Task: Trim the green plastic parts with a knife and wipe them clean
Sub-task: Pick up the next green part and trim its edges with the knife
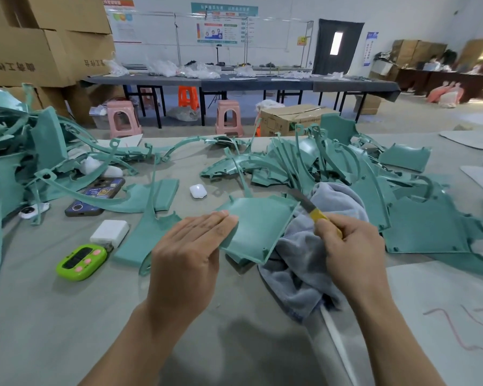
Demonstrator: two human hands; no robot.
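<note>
Pressing left hand (190,246), fingers straight, flat on square teal-green plastic panel (258,227); gripping yellow-handled knife (311,208) in curled right hand (352,246), blade at panel's right edge, above crumpled grey cloth (299,268).

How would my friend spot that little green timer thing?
Look at the big grey table, left of the person's left hand. Beside a white block lies the small gadget: lime green with pink buttons, brighter than the teal parts around it.
</note>
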